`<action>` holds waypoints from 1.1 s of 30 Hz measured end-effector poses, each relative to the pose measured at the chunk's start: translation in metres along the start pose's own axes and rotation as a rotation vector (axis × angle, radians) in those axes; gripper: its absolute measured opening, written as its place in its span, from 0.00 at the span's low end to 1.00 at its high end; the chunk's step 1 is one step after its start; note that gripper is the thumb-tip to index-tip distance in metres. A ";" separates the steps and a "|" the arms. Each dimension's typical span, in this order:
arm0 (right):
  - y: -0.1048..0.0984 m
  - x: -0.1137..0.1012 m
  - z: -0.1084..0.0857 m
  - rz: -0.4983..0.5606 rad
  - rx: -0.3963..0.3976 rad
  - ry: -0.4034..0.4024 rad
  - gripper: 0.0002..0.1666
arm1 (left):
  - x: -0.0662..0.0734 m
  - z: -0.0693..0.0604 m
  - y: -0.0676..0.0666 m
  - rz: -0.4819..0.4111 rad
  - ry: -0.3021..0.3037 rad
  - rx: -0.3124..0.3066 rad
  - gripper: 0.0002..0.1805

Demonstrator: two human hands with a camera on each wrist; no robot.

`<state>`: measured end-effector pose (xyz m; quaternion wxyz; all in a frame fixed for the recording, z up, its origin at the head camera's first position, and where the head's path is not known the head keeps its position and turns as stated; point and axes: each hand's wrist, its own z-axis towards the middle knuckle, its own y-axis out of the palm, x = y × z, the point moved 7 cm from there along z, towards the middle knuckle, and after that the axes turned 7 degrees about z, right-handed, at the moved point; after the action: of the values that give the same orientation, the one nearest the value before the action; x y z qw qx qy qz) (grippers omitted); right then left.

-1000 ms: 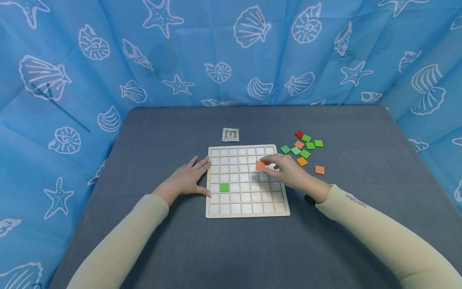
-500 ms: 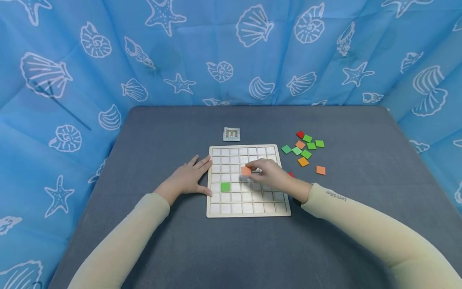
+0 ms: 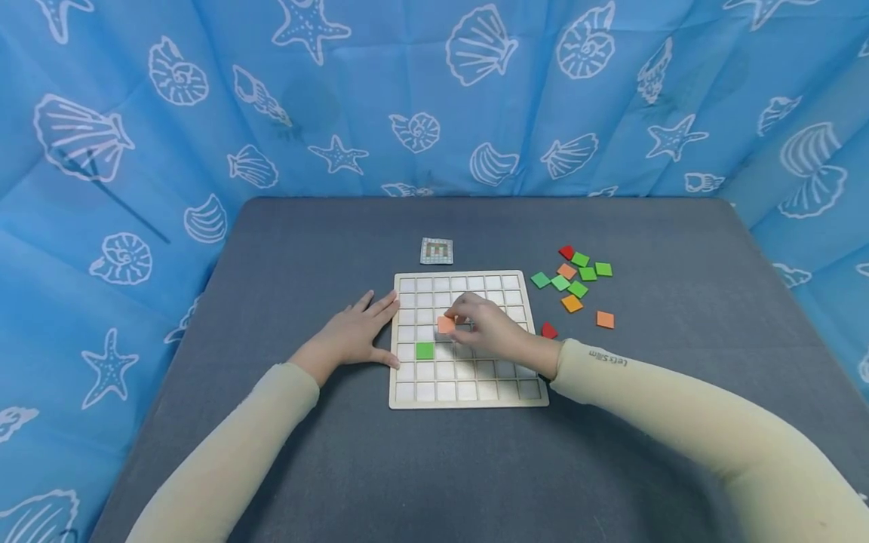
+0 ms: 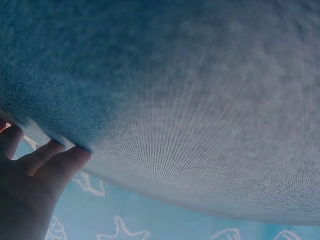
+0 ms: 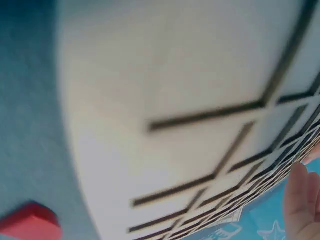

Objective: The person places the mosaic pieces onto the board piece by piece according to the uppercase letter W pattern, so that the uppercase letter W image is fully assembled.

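Observation:
A white gridded board with a pale wooden frame (image 3: pixel 468 403) lies on the grey table. One green tile (image 3: pixel 425 351) sits in a cell near its left side. My right hand (image 3: pixel 490 326) pinches an orange tile (image 3: pixel 445 324) over the left part of the grid; whether the tile touches the board I cannot tell. With fingers spread, my left hand (image 3: pixel 349 335) rests at the board's left edge. In the left wrist view the left hand (image 4: pixel 40 180) shows at the lower left. The right wrist view catches the right hand's fingers (image 5: pixel 302 200) at the board's far side.
A small patterned card (image 3: pixel 437 251) lies behind the board. To the right are scattered green tiles (image 3: pixel 587 274), orange ones (image 3: pixel 605 320) and red ones (image 3: pixel 548 330). A blue curtain with shell prints (image 3: pixel 407 75) hangs behind the table.
My right hand has carried the orange tile leftward across the board, from its right part to its left part. A red tile by the board's right edge has come into view. The left hand stays put.

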<state>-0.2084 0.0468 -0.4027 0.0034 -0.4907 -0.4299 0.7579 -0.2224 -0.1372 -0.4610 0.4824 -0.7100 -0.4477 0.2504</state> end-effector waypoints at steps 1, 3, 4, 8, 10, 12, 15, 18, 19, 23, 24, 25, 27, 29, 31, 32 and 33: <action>0.001 -0.001 0.002 0.003 -0.004 0.007 0.13 | 0.000 0.000 0.000 -0.001 0.001 0.001 0.61; 0.004 -0.002 0.005 0.005 -0.018 0.020 0.12 | 0.000 0.000 0.000 0.000 -0.002 -0.001 0.61; 0.005 -0.002 0.007 0.004 -0.026 0.021 0.12 | 0.001 -0.001 0.000 0.002 -0.001 -0.002 0.61; 0.011 0.001 0.012 0.005 -0.039 0.034 0.13 | 0.002 -0.002 -0.001 -0.002 0.013 0.007 0.61; 0.011 0.003 0.015 -0.010 -0.038 0.041 0.14 | 0.003 -0.001 -0.002 -0.002 0.019 0.012 0.61; 0.013 0.006 0.019 -0.022 -0.045 0.059 0.15 | 0.003 -0.001 -0.002 -0.001 0.017 0.012 0.61; 0.015 0.009 0.023 -0.029 -0.070 0.094 0.16 | 0.003 0.000 -0.003 0.000 0.012 0.005 0.62; 0.019 0.012 0.026 -0.041 -0.098 0.120 0.16 | 0.003 0.000 -0.002 0.002 0.005 -0.005 0.62; 0.019 0.013 0.027 -0.049 -0.103 0.122 0.16 | 0.003 0.000 -0.002 0.005 0.005 -0.006 0.62; 0.022 0.014 0.029 -0.092 -0.107 0.099 0.16 | 0.002 0.002 -0.002 0.010 0.002 -0.002 0.62; 0.023 0.015 0.029 -0.103 -0.106 0.089 0.16 | 0.002 0.002 -0.002 0.010 0.003 0.001 0.62; 0.024 0.015 0.029 -0.111 -0.104 0.080 0.16 | 0.002 0.003 -0.001 0.010 0.003 0.003 0.62; 0.025 0.014 0.030 -0.127 -0.101 0.067 0.16 | 0.001 0.003 -0.001 0.010 0.004 0.005 0.62; 0.027 0.013 0.030 -0.147 -0.096 0.044 0.14 | 0.001 0.002 0.000 0.007 0.005 0.005 0.62; 0.028 0.012 0.030 -0.170 -0.092 0.031 0.14 | 0.000 0.001 0.000 0.004 0.006 0.005 0.62; 0.028 0.011 0.030 -0.180 -0.089 0.025 0.13 | 0.000 0.000 0.000 0.002 0.007 0.006 0.62; 0.029 0.010 0.030 -0.189 -0.089 0.024 0.13 | 0.000 0.000 0.000 -0.001 0.008 0.007 0.62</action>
<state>-0.2239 0.0132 -0.4244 0.0584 -0.4567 -0.5073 0.7285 -0.2221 -0.1374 -0.4612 0.4868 -0.7090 -0.4454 0.2488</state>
